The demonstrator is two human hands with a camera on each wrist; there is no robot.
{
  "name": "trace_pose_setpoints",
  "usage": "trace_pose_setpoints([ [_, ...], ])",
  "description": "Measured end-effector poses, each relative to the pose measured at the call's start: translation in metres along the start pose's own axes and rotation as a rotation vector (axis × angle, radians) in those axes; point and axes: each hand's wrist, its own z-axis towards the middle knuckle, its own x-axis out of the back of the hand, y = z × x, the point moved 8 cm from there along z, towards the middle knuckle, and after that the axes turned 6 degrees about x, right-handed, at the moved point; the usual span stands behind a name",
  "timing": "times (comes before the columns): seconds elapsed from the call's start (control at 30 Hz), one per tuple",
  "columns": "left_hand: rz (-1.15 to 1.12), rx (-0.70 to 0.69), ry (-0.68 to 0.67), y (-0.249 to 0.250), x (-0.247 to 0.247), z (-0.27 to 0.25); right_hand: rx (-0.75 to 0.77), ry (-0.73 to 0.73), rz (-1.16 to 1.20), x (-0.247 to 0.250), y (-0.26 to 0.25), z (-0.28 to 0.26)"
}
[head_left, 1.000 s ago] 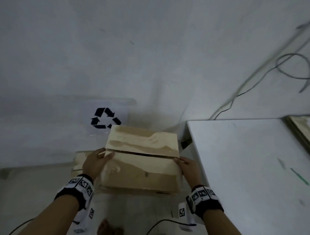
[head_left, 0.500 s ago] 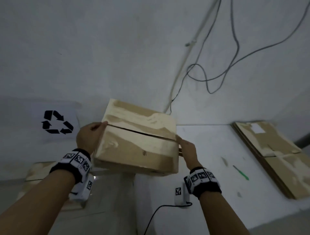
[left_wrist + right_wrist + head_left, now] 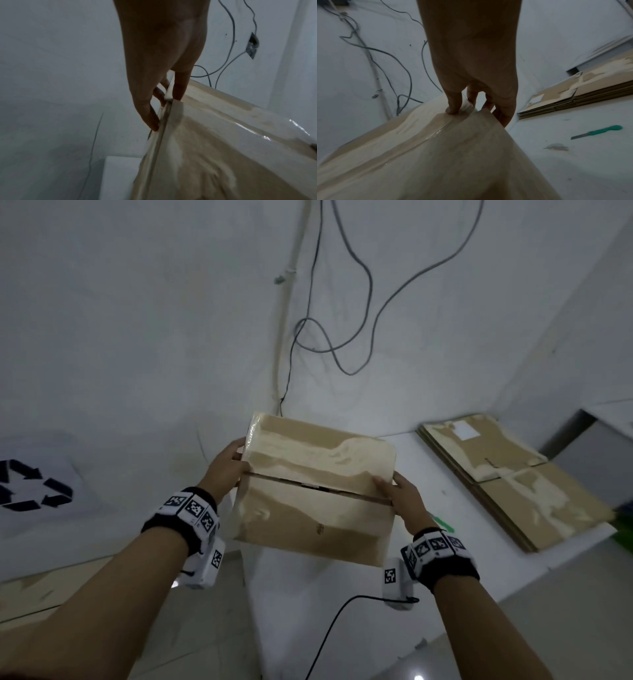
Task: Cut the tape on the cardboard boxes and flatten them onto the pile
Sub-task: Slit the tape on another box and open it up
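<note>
Two hands: I hold one cardboard box in the air between them, above the near left part of the white counter; nothing supports it from below.
Left hand: it grips the box's left edge; in the left wrist view the thumb lies on the top face and the fingers run along the side, curled round the edge.
Right hand: it grips the right edge the same way; thumb on top beside the seam, fingers down the side wall.
Box: closed, tilted a little; glossy clear tape shines across the top face; a dark seam runs between the two top flaps; I cannot tell whether the tape over it is already cut.
Pile: flattened cardboard lies stacked at the far right of the counter, well apart from the box.
Cutter: a green-handled knife lies on the counter between box and pile, blade out; no hand is on it.
Progress, as I judge it: several boxes are already flat on the pile; this one is not yet flattened; setting it down, cutting any remaining tape, collapsing it and stacking it are left.
Also present: a recycling sign at far left; loose cables on the wall.
</note>
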Motion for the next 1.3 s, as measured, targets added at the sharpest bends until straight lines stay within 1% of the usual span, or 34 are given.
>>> trace_pose_setpoints([
  [0.1, -0.029, 0.054, 0.003, 0.007, -0.025, 0.007, 0.026, 0.069, 0.069, 0.024, 0.018, 0.005],
  [0.2, -0.066, 0.109, 0.002, 0.013, -0.050, 0.023, 0.064, 0.204, 0.112, 0.050, 0.029, 0.015],
  [0.3, -0.109, 0.091, 0.068, 0.022, -0.076, 0.037, 0.074, 0.311, 0.094, 0.072, 0.036, 0.035],
  [0.37, -0.202, 0.080, 0.145, 0.026, -0.094, 0.040, 0.097, 0.331, 0.081, 0.082, 0.045, 0.056],
  [0.43, -0.316, 0.072, 0.159, 0.023, -0.115, 0.042, 0.122, 0.324, 0.104, 0.091, 0.055, 0.076],
  [0.5, -0.387, 0.077, 0.171, 0.013, -0.139, 0.041, 0.164, 0.287, 0.116, 0.103, 0.068, 0.095],
  [0.57, -0.378, 0.074, 0.142, -0.002, -0.148, 0.035, 0.186, 0.269, 0.132, 0.106, 0.081, 0.101],
  [0.67, -0.323, 0.058, 0.196, -0.025, -0.169, 0.022, 0.243, 0.143, 0.158, 0.110, 0.105, 0.110],
  [0.73, -0.271, 0.048, 0.276, -0.038, -0.180, 0.010, 0.276, 0.052, 0.192, 0.113, 0.118, 0.107],
  [0.8, -0.202, 0.023, 0.419, -0.050, -0.182, -0.005, 0.326, -0.033, 0.201, 0.115, 0.128, 0.100],
  [0.87, -0.105, 0.030, 0.535, -0.070, -0.182, -0.020, 0.377, -0.081, 0.135, 0.120, 0.143, 0.092],
  [0.93, -0.084, 0.082, 0.519, -0.090, -0.189, -0.033, 0.405, -0.103, 0.033, 0.128, 0.163, 0.087],
  [1.03, -0.263, 0.168, 0.475, -0.111, -0.205, -0.050, 0.385, -0.163, -0.082, 0.135, 0.189, 0.081],
  [1.1, -0.306, 0.221, 0.464, -0.121, -0.214, -0.054, 0.386, -0.202, -0.136, 0.134, 0.201, 0.077],
  [1.13, -0.321, 0.241, 0.485, -0.125, -0.215, -0.054, 0.393, -0.221, -0.172, 0.133, 0.204, 0.076],
  [1.17, -0.345, 0.256, 0.543, -0.128, -0.215, -0.054, 0.387, -0.246, -0.218, 0.132, 0.210, 0.077],
  [1.23, -0.401, 0.283, 0.714, -0.131, -0.210, -0.055, 0.339, -0.288, -0.348, 0.130, 0.225, 0.084],
  [1.3, -0.341, 0.320, 0.829, -0.127, -0.208, -0.059, 0.255, -0.290, -0.544, 0.134, 0.246, 0.097],
])
